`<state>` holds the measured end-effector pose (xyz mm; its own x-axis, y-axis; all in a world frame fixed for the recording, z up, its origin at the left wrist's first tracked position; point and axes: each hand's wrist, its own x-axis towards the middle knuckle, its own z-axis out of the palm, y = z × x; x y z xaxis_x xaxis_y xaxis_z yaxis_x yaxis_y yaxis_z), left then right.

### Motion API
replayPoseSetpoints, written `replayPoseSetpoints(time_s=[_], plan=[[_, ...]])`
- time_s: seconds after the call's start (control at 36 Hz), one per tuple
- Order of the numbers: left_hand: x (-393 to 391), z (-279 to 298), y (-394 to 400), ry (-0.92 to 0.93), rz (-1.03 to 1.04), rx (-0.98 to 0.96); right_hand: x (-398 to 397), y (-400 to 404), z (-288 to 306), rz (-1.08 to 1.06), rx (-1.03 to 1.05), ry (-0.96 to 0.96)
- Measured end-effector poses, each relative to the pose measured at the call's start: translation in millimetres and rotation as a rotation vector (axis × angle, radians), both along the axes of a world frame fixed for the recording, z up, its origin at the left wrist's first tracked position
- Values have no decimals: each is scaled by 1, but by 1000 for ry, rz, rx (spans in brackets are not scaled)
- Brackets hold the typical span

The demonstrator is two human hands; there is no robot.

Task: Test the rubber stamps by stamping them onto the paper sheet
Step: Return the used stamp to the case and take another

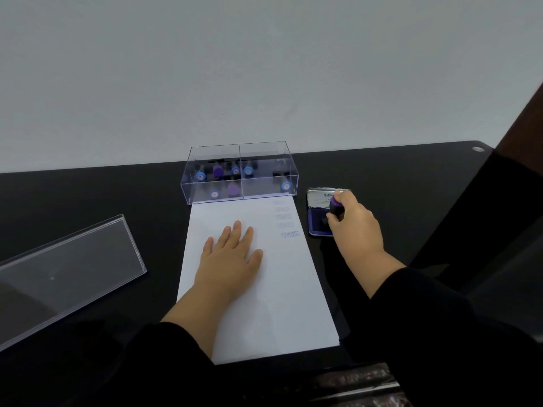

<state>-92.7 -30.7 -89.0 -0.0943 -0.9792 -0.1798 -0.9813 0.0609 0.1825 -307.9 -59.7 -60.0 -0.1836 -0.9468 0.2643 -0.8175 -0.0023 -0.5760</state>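
Pressing flat with fingers spread, the left hand (232, 259) pins the paper sheet (264, 304) mid-counter (88, 195); at two o'clock, just past its right edge, right hand (352, 221) fingers grip a purple-topped stamp (335, 207) on the ink pad (318, 218).

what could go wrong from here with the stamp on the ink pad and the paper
The stamp in the right hand may pick up too much ink from the ink pad and blur. The next print could overlap the column of prints. The paper sheet may shift if the left hand lifts.
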Motion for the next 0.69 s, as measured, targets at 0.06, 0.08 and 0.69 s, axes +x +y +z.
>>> replayPoseSetpoints(time_s=[0.06,0.08,0.69], plan=[[0,1,-1,-3,1,7,0,0,2,0,5,-6],[0,1,-1,-4,1,12,0,0,3,4,8,-8],[3,-4,-1,29,-23,-20,40,28,-1,14,-145,-408]])
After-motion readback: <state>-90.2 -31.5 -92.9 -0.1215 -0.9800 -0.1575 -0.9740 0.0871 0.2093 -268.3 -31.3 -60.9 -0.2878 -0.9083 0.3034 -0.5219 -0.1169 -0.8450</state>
